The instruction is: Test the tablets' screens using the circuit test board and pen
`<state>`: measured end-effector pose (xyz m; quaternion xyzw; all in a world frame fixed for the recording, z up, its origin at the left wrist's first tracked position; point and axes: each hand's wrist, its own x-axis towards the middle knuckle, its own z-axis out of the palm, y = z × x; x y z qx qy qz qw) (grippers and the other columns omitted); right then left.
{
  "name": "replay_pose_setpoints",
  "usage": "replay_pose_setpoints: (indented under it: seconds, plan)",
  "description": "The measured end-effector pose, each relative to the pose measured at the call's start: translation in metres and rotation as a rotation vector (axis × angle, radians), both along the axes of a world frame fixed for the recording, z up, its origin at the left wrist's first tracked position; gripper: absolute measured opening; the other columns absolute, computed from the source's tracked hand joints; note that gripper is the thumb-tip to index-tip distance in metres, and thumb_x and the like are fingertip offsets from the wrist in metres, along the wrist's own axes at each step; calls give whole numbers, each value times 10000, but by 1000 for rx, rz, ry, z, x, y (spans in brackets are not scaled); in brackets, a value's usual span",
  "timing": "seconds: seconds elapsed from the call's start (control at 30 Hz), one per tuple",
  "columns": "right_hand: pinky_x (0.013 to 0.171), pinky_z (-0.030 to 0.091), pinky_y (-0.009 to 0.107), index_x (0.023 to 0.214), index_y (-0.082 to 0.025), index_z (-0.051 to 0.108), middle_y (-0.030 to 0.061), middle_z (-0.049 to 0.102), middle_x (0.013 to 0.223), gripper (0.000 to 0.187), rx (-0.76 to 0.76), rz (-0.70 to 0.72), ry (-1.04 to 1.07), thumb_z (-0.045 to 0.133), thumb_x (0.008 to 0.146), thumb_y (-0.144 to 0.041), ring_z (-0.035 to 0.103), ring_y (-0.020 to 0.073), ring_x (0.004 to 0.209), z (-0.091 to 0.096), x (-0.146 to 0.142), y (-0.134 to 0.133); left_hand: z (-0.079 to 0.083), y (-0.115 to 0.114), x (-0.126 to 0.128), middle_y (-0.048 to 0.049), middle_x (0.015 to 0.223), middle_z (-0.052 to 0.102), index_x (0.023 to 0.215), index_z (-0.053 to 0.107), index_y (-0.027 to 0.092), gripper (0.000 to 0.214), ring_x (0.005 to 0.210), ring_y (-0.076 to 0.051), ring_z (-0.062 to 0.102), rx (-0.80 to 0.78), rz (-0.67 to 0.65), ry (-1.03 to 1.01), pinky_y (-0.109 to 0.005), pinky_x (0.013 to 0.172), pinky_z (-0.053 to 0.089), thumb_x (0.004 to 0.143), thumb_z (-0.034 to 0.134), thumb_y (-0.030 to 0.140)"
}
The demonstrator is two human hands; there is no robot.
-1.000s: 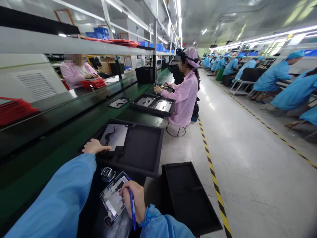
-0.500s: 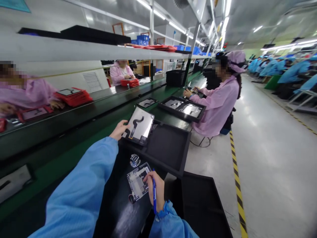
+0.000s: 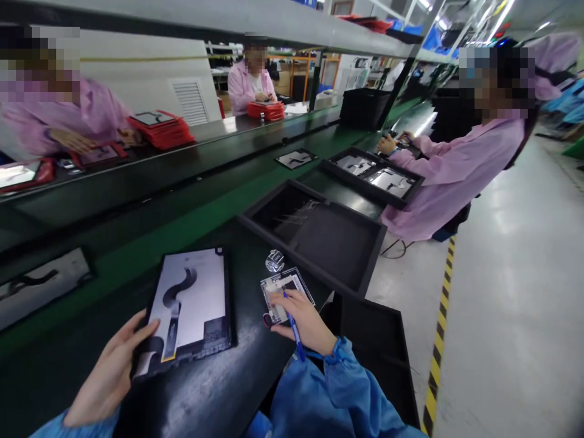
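Tablet panel (image 3: 191, 304), back up, at desk (image 3: 228, 389) front edge; near corner pinched by left hand (image 3: 109, 371). Right hand (image 3: 305, 322), fingers closed round blue pen (image 3: 294, 328), resting on small board (image 3: 285, 289). Beyond: black tray (image 3: 319, 234). Apparent step: laying panel flat; gentle, level release needed.

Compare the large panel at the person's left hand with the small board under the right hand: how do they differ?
The panel is much larger than the board. The panel is plain silver with a curving black strip; the board is crowded with small patches. The left hand grips the panel's near corner, while the right hand, holding a blue pen, rests fingertips on the board. Both are flat rectangles on the dark bench.
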<state>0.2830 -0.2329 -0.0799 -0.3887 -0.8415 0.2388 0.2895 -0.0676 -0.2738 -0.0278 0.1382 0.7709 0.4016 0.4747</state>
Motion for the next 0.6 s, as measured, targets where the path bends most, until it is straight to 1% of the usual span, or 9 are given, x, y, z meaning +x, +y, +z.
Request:
replay_pose_setpoints:
  seconds: [0.07,0.13,0.2,0.27,0.3,0.37,0.47,0.53,0.6]
  plan:
    - [1042,484,455,1226,-232,617,87,676,1314,459,13,-16,-7,796,814,-323,581,291,1231,0,-3,3,-9,-13,10,64,1006,783,1291,606,498,650,1215,-279,647,23,-2,5,-375,911,612,670,800,482]
    - [1035,489,455,1215,-224,625,96,672,1317,420,24,-38,16,769,831,-314,597,295,1218,2,-7,2,-14,-21,23,-7,1036,776,1303,624,346,636,1165,-309,674,104,-23,3,-417,994,577,686,775,376]
    - [997,514,427,1194,-226,637,95,687,1279,362,12,-107,87,726,860,-330,649,267,1117,5,-10,-1,-20,-26,32,-62,1060,762,1343,590,234,649,1125,-321,687,218,-91,-11,-464,1030,551,719,733,338]
    - [913,543,382,1143,-236,657,77,728,1159,245,-61,-204,194,618,932,-354,691,222,972,11,-13,-7,-27,-33,35,-105,1159,728,1352,576,184,627,1154,-319,665,305,-196,50,-482,1056,525,754,688,336]
    - [858,551,357,1141,-240,653,65,741,1089,237,-112,-249,258,542,972,-364,698,201,904,15,-15,-9,-29,-36,34,-126,1241,690,1349,579,177,603,1175,-320,648,350,-244,143,-487,1050,526,775,663,342]
    - [744,539,312,1196,-247,606,38,740,958,287,-208,-307,381,418,1019,-374,687,169,792,23,-21,-15,-32,-43,30,-154,1401,575,1358,578,185,558,1254,-332,584,431,-343,458,-509,1056,512,827,618,349]
    - [672,497,273,1209,-243,532,-1,690,840,256,-323,-262,450,453,1003,-372,644,143,718,35,-41,-21,-37,-49,26,-169,1473,497,1401,548,196,507,1371,-351,467,536,-519,943,-559,1141,398,912,558,328]
    - [680,484,258,1077,-231,560,-19,651,793,163,-433,-148,420,526,971,-350,624,131,712,38,-61,-24,-44,-48,25,-184,1495,485,1440,502,183,513,1438,-359,391,601,-669,1060,-586,1199,277,951,528,336]
    - [652,460,242,891,-219,568,-34,601,718,155,-529,-42,372,559,957,-359,591,116,669,37,-84,-26,-53,-46,25,-212,1563,403,1506,405,165,592,1488,-375,307,632,-794,1055,-616,1210,207,973,513,398]
